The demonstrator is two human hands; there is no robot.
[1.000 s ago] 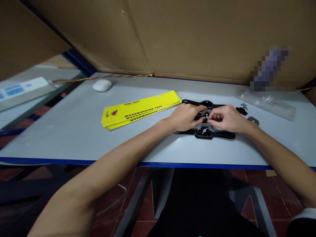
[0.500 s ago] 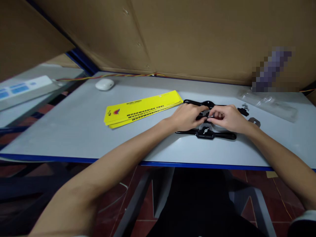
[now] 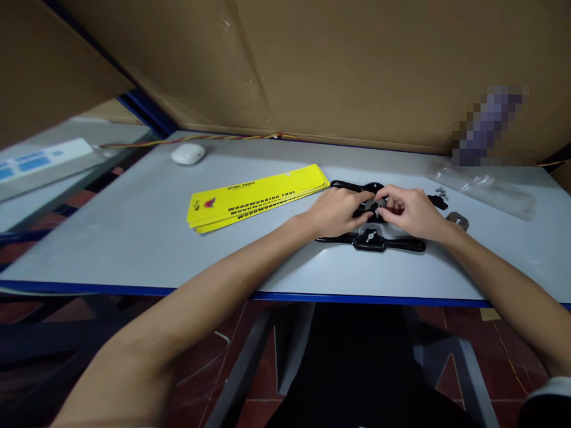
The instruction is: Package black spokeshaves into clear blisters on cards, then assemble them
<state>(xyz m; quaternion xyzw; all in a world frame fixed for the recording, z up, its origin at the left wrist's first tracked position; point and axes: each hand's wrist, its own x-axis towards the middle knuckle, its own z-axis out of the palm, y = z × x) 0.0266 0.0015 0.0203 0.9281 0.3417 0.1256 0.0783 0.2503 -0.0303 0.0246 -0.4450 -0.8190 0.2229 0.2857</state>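
Observation:
Three black spokeshaves lie one behind another on the table. The front spokeshave [image 3: 404, 244] has a silver wing screw at its middle, with clear plastic behind it. My left hand [image 3: 336, 211] closes around the middle spokeshave [image 3: 377, 217], whose handles are mostly covered. My right hand [image 3: 413, 211] pinches a small silver screw [image 3: 377, 211] at the centre of that tool, beside a dark grey plate. Behind my hands, the back spokeshave [image 3: 347, 185] is partly hidden. Right of my right hand are a grey blade [image 3: 462, 222] with a slot, black cap pieces [image 3: 438, 202] and small screws [image 3: 441, 192].
Yellow printed cards [image 3: 259, 193] are fanned out left of my hands. A white rounded case [image 3: 188, 154] sits farther back. Clear plastic bags [image 3: 499, 193] lie at the right rear. Cardboard [image 3: 357, 71] walls the back, and a power strip [image 3: 44, 166] rests on the neighbouring table.
My right fingers have shifted slightly at the small screw, and its end now points downward. My left hand keeps its place on the middle spokeshave.

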